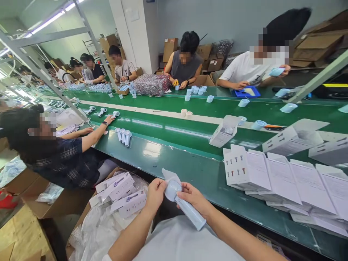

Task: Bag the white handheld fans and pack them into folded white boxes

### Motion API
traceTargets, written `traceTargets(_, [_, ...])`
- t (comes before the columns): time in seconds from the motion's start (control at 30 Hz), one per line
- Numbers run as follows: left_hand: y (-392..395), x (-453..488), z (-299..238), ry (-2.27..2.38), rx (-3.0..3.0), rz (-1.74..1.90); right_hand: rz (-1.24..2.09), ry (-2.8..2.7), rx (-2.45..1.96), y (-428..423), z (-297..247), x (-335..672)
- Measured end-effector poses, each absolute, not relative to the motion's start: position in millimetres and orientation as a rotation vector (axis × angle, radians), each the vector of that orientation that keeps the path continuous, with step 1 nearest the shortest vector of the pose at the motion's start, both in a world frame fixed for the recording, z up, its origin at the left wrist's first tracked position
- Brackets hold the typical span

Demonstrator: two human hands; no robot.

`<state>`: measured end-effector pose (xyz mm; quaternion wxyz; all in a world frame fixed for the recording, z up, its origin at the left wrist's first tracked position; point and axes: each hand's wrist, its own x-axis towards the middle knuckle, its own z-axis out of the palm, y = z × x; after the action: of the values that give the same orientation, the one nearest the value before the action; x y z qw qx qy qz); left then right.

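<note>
A light-blue handheld fan [190,212] with a round head is held over my lap, tilted, its handle pointing down to the right. Thin translucent plastic wrap [171,176] sticks up from the head. My left hand [157,194] is closed, pinching the head's left edge. Around the neck and upper handle, my right hand [195,198] is closed with its thumb on top. Whether the wrap covers the handle too, I cannot tell. Beyond my hands, several similar fans [123,136] lie side by side on the green bench [152,152].
Stacked open white boxes [258,170] stand at my right. An open white box [223,132] sits on the belt. A carton at lower left holds printed boxes [130,203] and plastic bags [94,232]. A co-worker [54,148] reaches onto the belt at left; others sit opposite.
</note>
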<state>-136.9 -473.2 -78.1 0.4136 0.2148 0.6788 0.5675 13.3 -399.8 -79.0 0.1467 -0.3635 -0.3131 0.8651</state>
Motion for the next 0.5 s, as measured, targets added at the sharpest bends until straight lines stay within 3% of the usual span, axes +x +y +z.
traceTargets(0.27, [-460.1, -95.3, -72.8, 1.898, 1.937, 1.314, 2.484, -0.576, -1.269, -363.5, -76.3, 50.8])
traceTargets(0.37, [-450.5, -76.3, -74.5, 1.868, 1.965, 1.202, 2.482, -0.382, -1.278, -354.8, -81.4, 56.3])
traceTargets(0.5, [-423.0, -56.4, -58.4, 1.866, 1.464, 1.092, 2.489, -0.505, -1.275, -346.7, -90.6, 66.6])
